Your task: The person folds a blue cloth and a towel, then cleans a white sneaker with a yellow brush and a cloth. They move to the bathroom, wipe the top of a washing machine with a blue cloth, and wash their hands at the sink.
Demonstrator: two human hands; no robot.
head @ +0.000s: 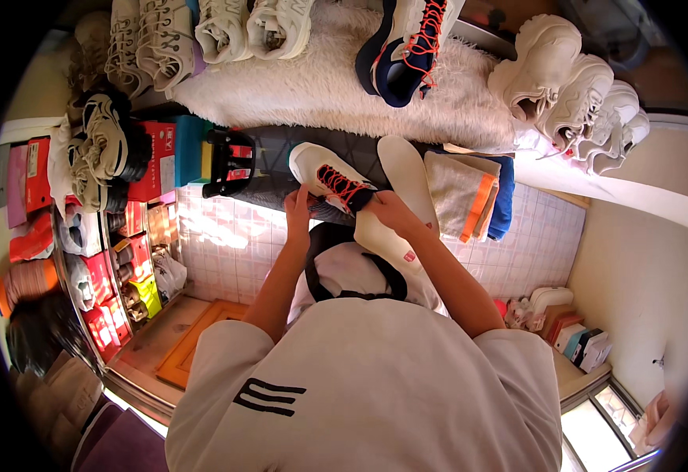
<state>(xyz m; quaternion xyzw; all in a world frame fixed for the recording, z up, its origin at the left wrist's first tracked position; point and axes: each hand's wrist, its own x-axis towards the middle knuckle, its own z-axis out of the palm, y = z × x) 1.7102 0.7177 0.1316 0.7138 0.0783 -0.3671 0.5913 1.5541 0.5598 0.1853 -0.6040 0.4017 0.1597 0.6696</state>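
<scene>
A white sneaker (314,166) with orange-red laces and a dark collar lies in front of me, its toe pointing to the upper left. My right hand (388,211) is closed around the heel and collar. My left hand (300,206) pinches the near side edge of the sneaker; the fingertips are partly hidden. Right of the sneaker lies a long white insole-shaped piece (404,165), and another pale one (373,233) with a small red mark sits below my right hand. A matching sneaker (400,59) with a navy collar stands on the white fluffy cover above.
Folded beige and orange towels (459,189) lie over a blue cloth (504,200) at the right. Several white shoes stand along the fluffy cover (273,103). A black plastic handle or frame (230,162) is at the left, beside racks of shoeboxes (154,159) and sneakers (105,144).
</scene>
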